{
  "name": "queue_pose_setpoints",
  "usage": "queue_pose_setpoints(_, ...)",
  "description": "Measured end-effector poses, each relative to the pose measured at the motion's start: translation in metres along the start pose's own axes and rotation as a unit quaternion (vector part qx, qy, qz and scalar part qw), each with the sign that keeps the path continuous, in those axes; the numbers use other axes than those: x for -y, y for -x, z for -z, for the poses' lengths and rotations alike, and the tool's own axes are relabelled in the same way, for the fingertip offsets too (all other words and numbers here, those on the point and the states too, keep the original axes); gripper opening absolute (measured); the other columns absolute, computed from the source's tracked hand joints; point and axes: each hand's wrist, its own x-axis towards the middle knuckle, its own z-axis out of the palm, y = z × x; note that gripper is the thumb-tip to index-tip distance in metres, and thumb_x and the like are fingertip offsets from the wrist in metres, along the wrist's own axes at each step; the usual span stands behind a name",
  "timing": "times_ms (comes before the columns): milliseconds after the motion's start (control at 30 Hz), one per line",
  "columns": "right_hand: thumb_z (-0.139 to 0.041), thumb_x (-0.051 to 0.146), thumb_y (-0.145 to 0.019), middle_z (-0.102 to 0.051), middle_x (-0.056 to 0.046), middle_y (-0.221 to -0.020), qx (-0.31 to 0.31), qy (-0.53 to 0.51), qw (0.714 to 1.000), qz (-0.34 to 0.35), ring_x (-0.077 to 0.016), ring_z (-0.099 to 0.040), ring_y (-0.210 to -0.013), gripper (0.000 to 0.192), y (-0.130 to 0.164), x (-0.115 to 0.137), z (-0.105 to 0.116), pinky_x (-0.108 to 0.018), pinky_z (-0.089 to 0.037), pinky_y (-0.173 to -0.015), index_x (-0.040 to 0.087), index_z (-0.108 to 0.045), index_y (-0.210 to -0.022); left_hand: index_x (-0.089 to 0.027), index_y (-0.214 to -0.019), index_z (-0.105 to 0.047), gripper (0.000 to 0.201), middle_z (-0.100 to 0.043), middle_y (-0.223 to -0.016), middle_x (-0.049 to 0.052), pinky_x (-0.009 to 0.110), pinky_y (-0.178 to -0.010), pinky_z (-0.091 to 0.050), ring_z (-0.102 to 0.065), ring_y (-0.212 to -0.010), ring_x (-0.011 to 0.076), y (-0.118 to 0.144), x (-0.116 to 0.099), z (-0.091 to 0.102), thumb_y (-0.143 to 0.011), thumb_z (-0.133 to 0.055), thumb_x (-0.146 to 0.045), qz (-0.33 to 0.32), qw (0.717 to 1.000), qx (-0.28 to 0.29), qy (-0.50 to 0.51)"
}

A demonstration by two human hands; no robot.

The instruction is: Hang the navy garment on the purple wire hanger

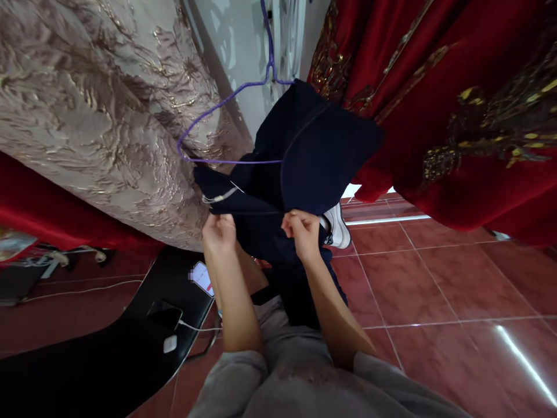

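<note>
A dark navy garment (331,157) hangs from the right side of a purple hanger (226,98), with the hanger's left side bare. Along the garment's lower edge, my left hand (220,232) pinches the cloth near its left corner. My right hand (302,229) is closed on the same edge farther right, and the edge looks stretched between the two. A whitish strip, perhaps a tag or cord (221,196), lies across the navy cloth just above my left hand. The fingertips of both hands are partly hidden.
A beige textured gown (130,116) hangs on the left, and red gowns with gold decoration (418,116) hang on the right. A black table (87,360) at lower left bears phones (165,313) and a white case (170,343). Red tiles (418,278) cover the floor.
</note>
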Motion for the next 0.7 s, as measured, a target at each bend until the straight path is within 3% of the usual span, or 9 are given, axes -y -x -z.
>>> queue_pose_setpoints(133,-0.064,0.038,-0.087,-0.042,0.003,-0.051,-0.1,0.022,0.995,0.005,-0.0101,-0.035,-0.049,0.038,0.007,-0.015,0.032,-0.027,-0.028,-0.051,0.021,-0.05,-0.056,-0.02,-0.078,-0.058,0.025,-0.067,-0.078,0.004,0.026,-0.077,-0.058,-0.069,-0.08,0.0153,0.044,0.01,-0.011,-0.084,-0.074,-0.038,0.03,0.999,0.018,0.015)
queue_pose_setpoints(200,-0.069,0.044,-0.088,-0.051,0.002,-0.061,-0.117,0.066,0.989,0.055,-0.0124,-0.044,-0.058,0.033,0.006,-0.012,0.039,-0.027,-0.038,-0.058,0.021,-0.057,-0.068,-0.02,-0.081,-0.061,0.024,-0.065,-0.083,0.003,0.025,-0.074,-0.056,-0.066,-0.077,0.0136,0.057,0.0,-0.026,-0.084,-0.076,-0.038,0.025,0.998,0.061,0.003)
queue_pose_setpoints(233,-0.07,0.046,-0.089,-0.059,0.0,-0.072,-0.105,0.091,0.987,0.086,-0.0147,-0.053,-0.068,0.029,0.006,-0.008,0.04,-0.029,-0.045,-0.067,0.021,-0.063,-0.079,-0.02,-0.085,-0.064,0.022,-0.066,-0.088,0.004,0.025,-0.076,-0.056,-0.066,-0.08,0.0141,0.063,-0.007,-0.035,-0.087,-0.076,-0.039,0.008,0.996,0.09,-0.014)
queue_pose_setpoints(300,-0.067,0.049,-0.094,-0.07,-0.006,-0.103,-0.024,0.122,0.984,0.128,-0.0209,-0.065,-0.098,0.03,0.007,-0.003,0.036,-0.035,-0.051,-0.093,0.022,-0.07,-0.107,-0.022,-0.092,-0.07,0.018,-0.068,-0.102,0.006,0.03,-0.086,-0.057,-0.068,-0.094,0.0174,0.078,-0.022,-0.055,-0.093,-0.072,-0.039,-0.047,0.983,0.158,-0.075)
queue_pose_setpoints(400,-0.057,0.055,-0.1,-0.069,-0.009,-0.128,0.103,0.105,0.983,0.114,-0.0254,-0.064,-0.122,0.044,0.016,0.003,0.03,-0.04,-0.049,-0.109,0.026,-0.064,-0.132,-0.023,-0.095,-0.074,0.011,-0.069,-0.112,0.008,0.037,-0.101,-0.054,-0.066,-0.112,0.0218,0.095,-0.039,-0.079,-0.098,-0.069,-0.032,-0.148,0.933,0.268,-0.19)
queue_pose_setpoints(467,-0.049,0.06,-0.103,-0.069,-0.009,-0.127,0.13,0.094,0.983,0.085,-0.0266,-0.065,-0.119,0.048,0.022,0.007,0.029,-0.04,-0.052,-0.103,0.025,-0.064,-0.133,-0.022,-0.098,-0.074,0.009,-0.068,-0.122,0.009,0.041,-0.111,-0.048,-0.063,-0.123,0.0235,0.097,-0.044,-0.086,-0.1,-0.068,-0.029,-0.19,0.897,0.321,-0.238)
queue_pose_setpoints(533,-0.045,0.06,-0.104,-0.069,-0.01,-0.12,0.139,0.1,0.982,0.085,-0.0272,-0.064,-0.113,0.048,0.027,0.014,0.032,-0.041,-0.052,-0.098,0.024,-0.066,-0.128,-0.022,-0.101,-0.072,0.011,-0.065,-0.135,0.01,0.043,-0.118,-0.043,-0.058,-0.133,0.0247,0.089,-0.043,-0.09,-0.102,-0.064,-0.029,-0.188,0.878,0.36,-0.253)
queue_pose_setpoints(600,-0.052,0.058,-0.102,-0.066,-0.008,-0.11,0.132,0.115,0.977,0.124,-0.0257,-0.061,-0.106,0.04,0.029,0.024,0.036,-0.04,-0.05,-0.094,0.024,-0.067,-0.119,-0.023,-0.106,-0.069,0.018,-0.066,-0.138,0.01,0.043,-0.117,-0.043,-0.059,-0.133,0.0246,0.077,-0.036,-0.093,-0.107,-0.055,-0.034,-0.143,0.873,0.4,-0.238)
queue_pose_setpoints(700,-0.075,0.048,-0.09,-0.057,-0.004,-0.097,0.107,0.151,0.963,0.195,-0.0223,-0.055,-0.097,0.031,0.027,0.039,0.038,-0.038,-0.047,-0.09,0.024,-0.063,-0.105,-0.023,-0.117,-0.067,0.035,-0.07,-0.134,0.011,0.043,-0.106,-0.052,-0.069,-0.114,0.0247,0.064,-0.015,-0.102,-0.11,-0.042,-0.046,-0.061,0.858,0.467,-0.206)
